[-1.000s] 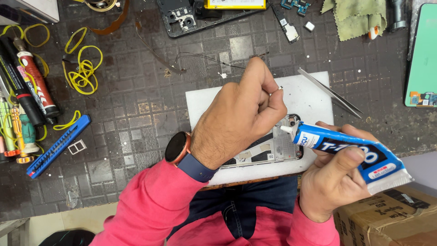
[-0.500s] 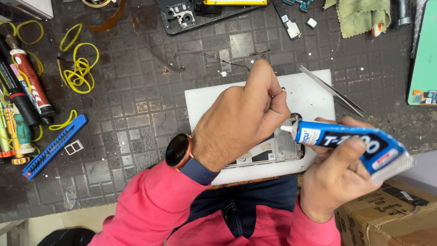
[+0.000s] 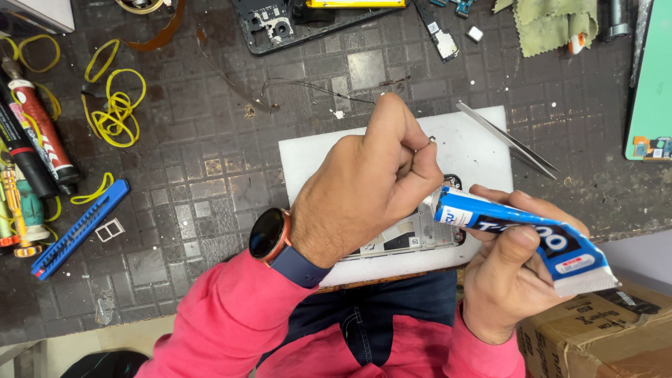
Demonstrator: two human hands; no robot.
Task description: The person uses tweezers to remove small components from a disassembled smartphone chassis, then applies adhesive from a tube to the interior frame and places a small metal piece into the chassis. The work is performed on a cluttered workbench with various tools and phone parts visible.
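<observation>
At a cluttered repair bench, the right hand (image 3: 511, 280) grips a blue glue tube (image 3: 521, 234) while the left hand (image 3: 367, 185) pinches its nozzle cap over a phone frame (image 3: 413, 234) on a white pad (image 3: 315, 157), apparently uncapping; careful dispensing likely follows.

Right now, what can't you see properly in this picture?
Head view:
- Glue tube nozzle tip: hidden behind the left hand.
- Phone frame: mostly covered by both hands.
- What the left fingertips pinch: too small to tell.
- Cardboard box: cut off by the picture's edge; right hand overlaps it.
</observation>
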